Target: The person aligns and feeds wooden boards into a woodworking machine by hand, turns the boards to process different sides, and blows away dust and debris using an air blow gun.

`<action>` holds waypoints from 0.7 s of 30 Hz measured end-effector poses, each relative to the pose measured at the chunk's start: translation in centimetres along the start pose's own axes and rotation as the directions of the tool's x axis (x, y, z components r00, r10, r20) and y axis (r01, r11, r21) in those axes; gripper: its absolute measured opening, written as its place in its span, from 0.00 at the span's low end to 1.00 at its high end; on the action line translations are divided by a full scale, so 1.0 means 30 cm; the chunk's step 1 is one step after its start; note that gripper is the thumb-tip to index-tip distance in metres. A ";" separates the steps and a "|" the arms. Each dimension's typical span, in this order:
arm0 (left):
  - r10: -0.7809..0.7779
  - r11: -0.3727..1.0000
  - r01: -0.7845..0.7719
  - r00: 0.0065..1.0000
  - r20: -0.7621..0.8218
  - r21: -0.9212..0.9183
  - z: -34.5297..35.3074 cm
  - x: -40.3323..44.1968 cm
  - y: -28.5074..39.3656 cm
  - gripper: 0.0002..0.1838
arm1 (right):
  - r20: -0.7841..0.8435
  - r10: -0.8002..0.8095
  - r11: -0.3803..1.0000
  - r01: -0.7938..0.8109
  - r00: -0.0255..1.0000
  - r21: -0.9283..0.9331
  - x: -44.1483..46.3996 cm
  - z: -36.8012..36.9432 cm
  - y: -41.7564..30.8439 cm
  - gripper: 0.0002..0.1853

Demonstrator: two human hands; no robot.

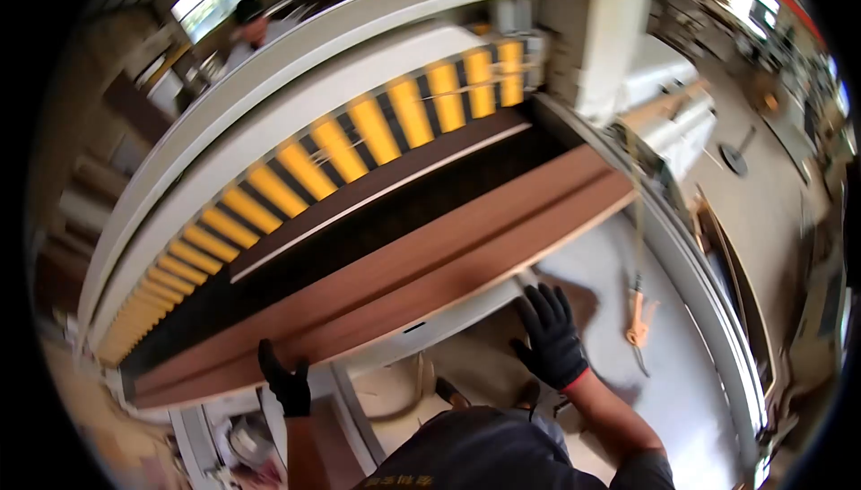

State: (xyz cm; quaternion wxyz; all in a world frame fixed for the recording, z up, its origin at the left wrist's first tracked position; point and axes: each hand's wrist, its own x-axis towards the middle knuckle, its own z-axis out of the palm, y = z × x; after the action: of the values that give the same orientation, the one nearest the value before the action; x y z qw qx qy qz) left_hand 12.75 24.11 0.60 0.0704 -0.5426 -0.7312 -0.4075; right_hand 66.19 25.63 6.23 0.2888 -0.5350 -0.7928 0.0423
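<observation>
- The left hand, gloved, has its thumb and fingers spread at the board's near edge toward the machine bed's left end; an uneven push there could skew the board.
- Under the striped guard, a dark plank lies beyond the gap; the board, along the near edge of the machine bed, could knock it if shoved too far.
- The right hand spreads its fingers by the near edge, contact unclear; weak support could let that side slip.
- Toward the right corner, the hanging hose could snag a sleeve.
</observation>
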 end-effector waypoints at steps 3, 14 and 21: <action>0.177 0.937 -0.293 0.866 0.468 0.189 -0.199 0.038 -0.141 0.50 | 0.271 -0.256 0.950 0.293 0.928 -0.105 0.273 0.177 -0.133 0.51; 0.305 0.835 -0.529 0.676 0.671 0.153 -0.214 0.338 -0.246 0.47 | 0.471 -0.389 0.887 0.461 0.792 -0.042 0.613 0.371 -0.139 0.39; 0.355 0.809 -0.581 0.600 0.716 0.086 -0.118 0.476 -0.369 0.45 | 0.465 -0.406 0.897 0.440 0.786 0.039 0.754 0.476 -0.140 0.36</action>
State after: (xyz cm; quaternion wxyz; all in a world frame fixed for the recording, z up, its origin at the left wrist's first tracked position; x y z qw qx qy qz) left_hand -3.60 31.37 4.95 -0.0071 -0.8076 -0.5890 -0.0302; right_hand 49.65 47.04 5.29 0.0745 -0.3280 -0.9388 0.0740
